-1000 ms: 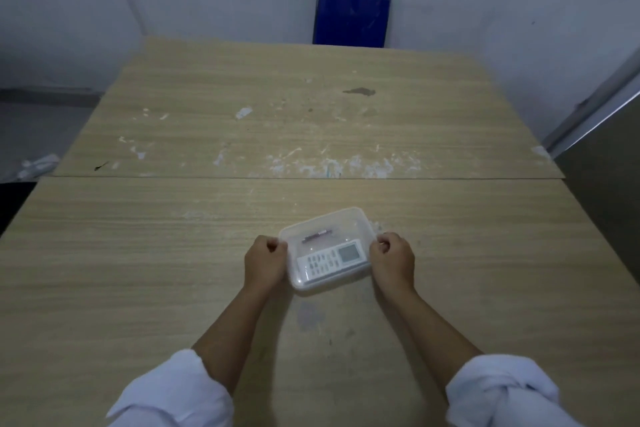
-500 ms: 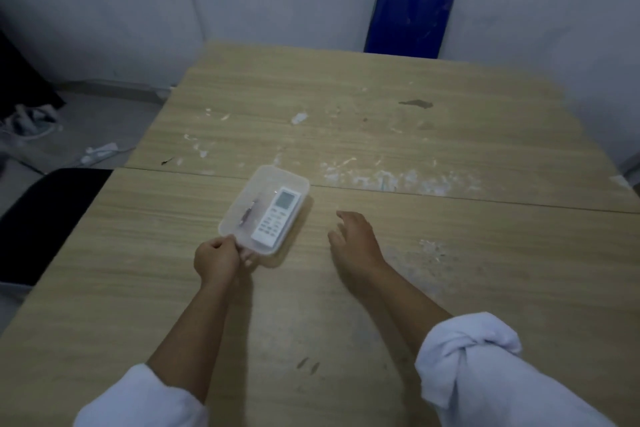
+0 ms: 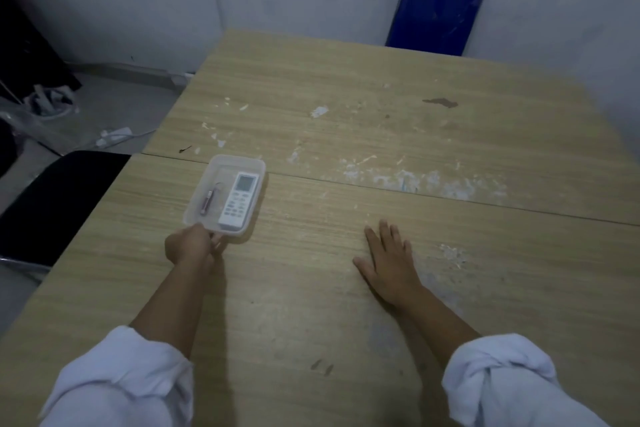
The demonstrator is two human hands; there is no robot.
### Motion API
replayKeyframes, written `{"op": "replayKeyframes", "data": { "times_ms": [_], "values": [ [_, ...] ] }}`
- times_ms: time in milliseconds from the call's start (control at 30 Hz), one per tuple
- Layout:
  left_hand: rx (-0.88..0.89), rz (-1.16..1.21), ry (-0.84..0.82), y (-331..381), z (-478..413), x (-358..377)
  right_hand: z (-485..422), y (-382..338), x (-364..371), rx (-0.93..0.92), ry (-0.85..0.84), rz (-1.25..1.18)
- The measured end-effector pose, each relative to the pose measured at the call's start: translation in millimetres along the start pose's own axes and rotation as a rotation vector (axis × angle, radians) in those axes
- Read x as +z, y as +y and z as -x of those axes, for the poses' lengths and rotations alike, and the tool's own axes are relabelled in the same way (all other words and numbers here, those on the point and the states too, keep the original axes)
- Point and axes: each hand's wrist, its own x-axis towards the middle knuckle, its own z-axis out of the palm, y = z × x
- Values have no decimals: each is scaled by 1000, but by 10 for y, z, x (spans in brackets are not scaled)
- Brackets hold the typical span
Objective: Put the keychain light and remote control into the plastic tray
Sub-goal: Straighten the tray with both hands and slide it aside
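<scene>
Since half second ago: right hand [image 3: 388, 267] flattened, palm down on bench [image 3: 381, 135], fingers spread, holding nothing. Plastic tray [image 3: 258, 168] farther left, near bench's left edge, just before seam between two tabletops. Inside: remote control [image 3: 239, 201] on right, keychain light [image 3: 206, 201] on left, side by side. Left hand [image 3: 190, 248] closed on tray's near corner. Wood-grain surface scuffed, white paint flecks, dark stain. Blue chair [image 3: 436, 10] at far end against pale wall; black seat [image 3: 52, 201] at left; clutter on floor [image 3: 86, 121].

Left hand [image 3: 189, 246] curled closed, pinching at something ahead, forearm stretched forward. Right hand [image 3: 389, 262] laid flat, palm down, fingers spread. Both sleeves rolled above the wrists.
</scene>
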Motion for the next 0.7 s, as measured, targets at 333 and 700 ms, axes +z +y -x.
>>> {"op": "replayKeyframes", "data": {
  "times_ms": [333, 700],
  "values": [
    [37, -54, 15, -46, -32, -25, -11, 5, -30, -2, -25, 2],
    [9, -187, -96, -439, 651, 44, 356, 221, -362, 88, 8, -86]
  ]
}}
